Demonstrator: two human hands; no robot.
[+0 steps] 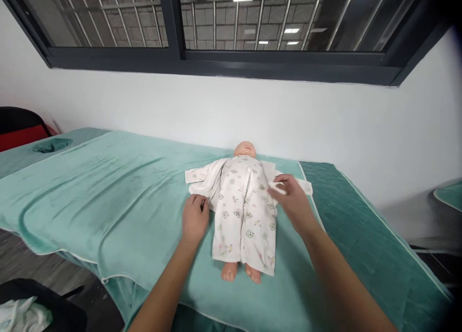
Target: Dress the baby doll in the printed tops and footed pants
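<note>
A baby doll (245, 149) lies on its back, head toward the wall and bare feet toward me. White printed baby pants (231, 216) cover its front from the chest to the ankles. Under them a white baby shirt (211, 175) spreads out, its sleeves stretched to both sides. My left hand (195, 214) is closed with curled fingers at the shirt's lower left edge; its fingertips are partly hidden. On the other side, my right hand (288, 197) pinches the shirt's edge beside the pants, the thumb and forefinger close together and slightly blurred.
A light green blanket (137, 187) covers the bed, with a darker green cover (353, 226) at right. Behind stands a white wall (144, 106) below a barred window (238, 24). A black chair with white cloth (27, 315) is at lower left. Another chair (21, 127) stands at far left.
</note>
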